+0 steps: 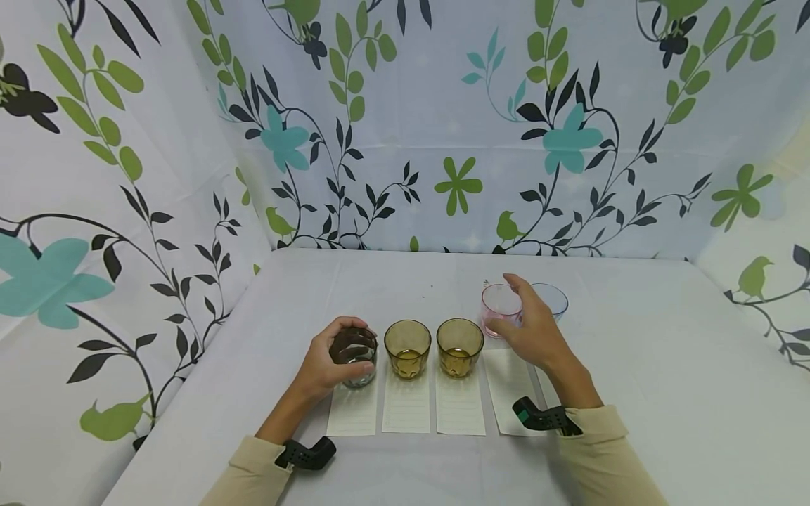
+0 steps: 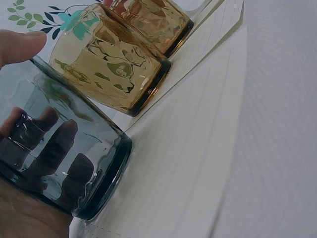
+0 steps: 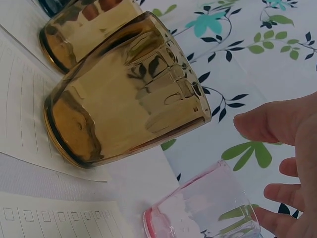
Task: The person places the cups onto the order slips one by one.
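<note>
In the head view my left hand [image 1: 319,362] grips a dark grey-blue glass [image 2: 54,144], with fingers along its far side and the thumb across the near side. The glass stands upright on the leftmost lined paper strip [image 1: 352,419]. To its right are two amber glasses, the left amber glass [image 1: 407,348] and the right amber glass [image 1: 459,348], each on its own strip. My right hand [image 1: 536,336] is at a pink clear glass [image 1: 495,309] behind the strips. Its thumb and fingers are spread, and the right wrist view shows the thumb apart from the glass.
A clear glass with a blue rim [image 1: 555,301] stands right of the pink one, partly behind my right hand. Another paper strip [image 1: 511,393] lies below that hand, a further one beside it. Patterned cloth [image 1: 380,140] hangs behind the white table [image 1: 658,337].
</note>
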